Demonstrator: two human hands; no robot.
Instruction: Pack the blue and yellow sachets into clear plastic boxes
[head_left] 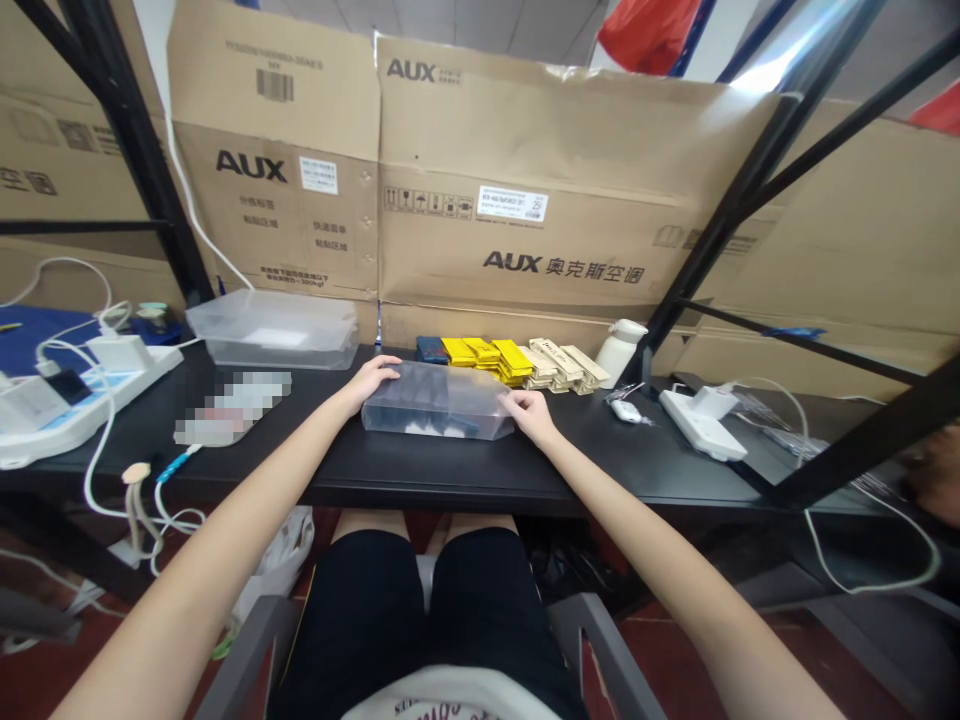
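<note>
A clear plastic box (439,405) with dark and white contents lies on the black table (450,478) in front of me. My left hand (374,378) grips its far left corner, fingers bent over the top edge. At the right end, my right hand (528,412) pinches the box's edge with its fingers closed. Just behind the box stand several yellow packets (511,360), a dark blue packet (430,349) at their left and several beige packets (559,365) at their right. What exactly lies inside the box is hard to make out.
An empty clear tray (274,330) is at the back left, near a blurred phone-like object (232,408). Power strips (701,425) with cables lie at both sides. A white bottle (621,352) stands back right, beside black frame bars.
</note>
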